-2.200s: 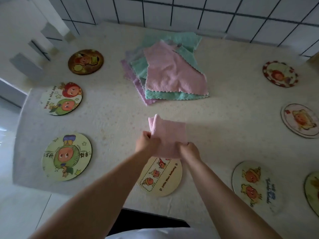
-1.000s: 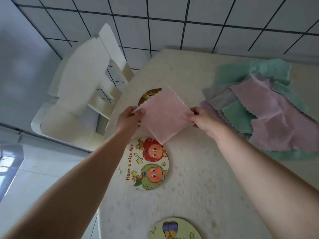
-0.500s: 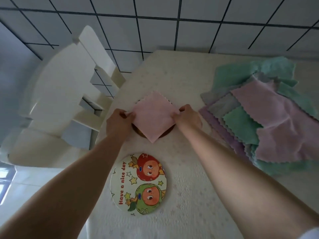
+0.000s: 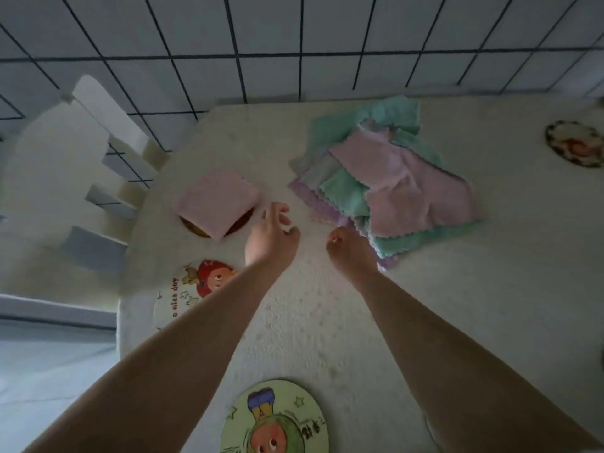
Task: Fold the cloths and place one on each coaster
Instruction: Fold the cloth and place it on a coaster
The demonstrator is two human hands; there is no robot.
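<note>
Folded pink cloth lies on dark coaster, both hands off it.
Left hand just right of it, fingers loose, empty; right hand curled, empty (by cloth pile).

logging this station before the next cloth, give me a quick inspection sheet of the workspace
surface: cream textured table.
job's things: folded pink cloth on dark coaster; cloth pile unfolded; "nice day" coaster, green coaster, far coaster bare.
clutter: nothing seen.
grippers: left hand open, empty; right hand loosely curled beside the pile, empty.
cables: nothing seen.
surroundings: tiled wall, white chair.
</note>
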